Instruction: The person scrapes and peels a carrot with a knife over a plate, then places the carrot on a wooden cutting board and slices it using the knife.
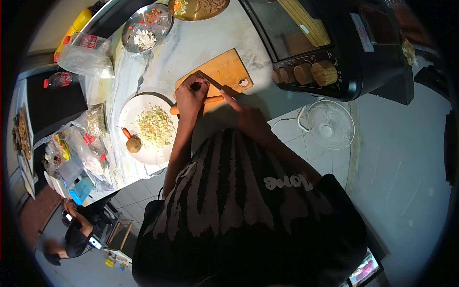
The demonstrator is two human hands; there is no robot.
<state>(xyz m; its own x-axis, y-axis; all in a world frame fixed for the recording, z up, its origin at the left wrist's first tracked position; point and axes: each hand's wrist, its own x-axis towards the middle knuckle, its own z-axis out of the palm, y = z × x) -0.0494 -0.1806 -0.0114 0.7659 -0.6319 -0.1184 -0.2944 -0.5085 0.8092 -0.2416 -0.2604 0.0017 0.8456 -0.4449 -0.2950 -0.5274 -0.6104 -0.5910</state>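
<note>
A wooden cutting board (228, 67) lies at the counter's edge in the head view. Over its left part is my left hand (191, 93), fingers curled together close to the knife blade; what they pinch is hidden. My right hand (248, 119) grips a knife (210, 80), its index finger stretched along the blade, which points toward my left fingers. An orange carrot (213, 99) lies along the board's near edge, partly covered by my left wrist. Left of the board, a white plate (126, 110) holds chopped pale vegetables (155, 125), a small red-orange pepper (125, 132) and a round brown item (133, 145).
A metal plate (128, 36) with white and orange pieces and a golden tray (191, 16) stand at the back. A black oven (306, 52) stands right, a white fan (330, 125) below it. Bags and bottles (62, 80) crowd the left. Another person (76, 234) is at lower left.
</note>
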